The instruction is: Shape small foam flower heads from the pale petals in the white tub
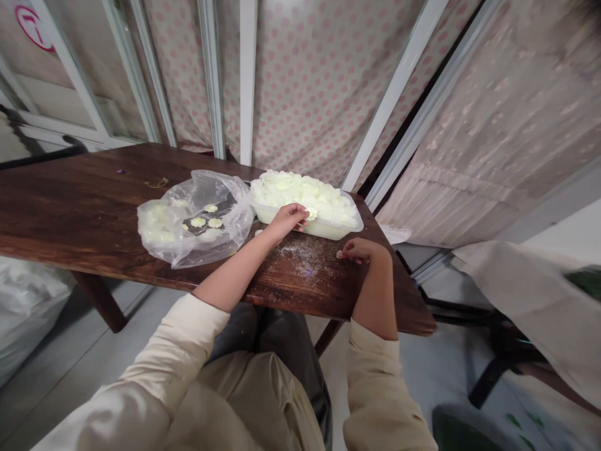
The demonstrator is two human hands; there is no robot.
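Note:
My left hand (pixel 290 220) is closed in a pinch on a small pale yellow flower-shaped piece (pixel 311 214), just in front of a white plastic tub (pixel 328 232). Pale yellow-white pieces (pixel 305 189) fill that tub in a heap above its rim. Low over the table's right part, my right hand (pixel 360 250) pinches a tiny whitish piece (pixel 339 255), too small to name. Left of the tub lies a clear plastic bag (pixel 197 244) with several flower-shaped pieces (pixel 198 222) in or under its film; I cannot tell which.
White crumbs (pixel 300 257) are strewn over the dark wooden table (pixel 84 200) between my hands. A bit of string (pixel 157 183) lies toward the back. A large filled plastic bag (pixel 28 307) stands on the floor at left. Dotted curtains (pixel 305 81) hang behind the table.

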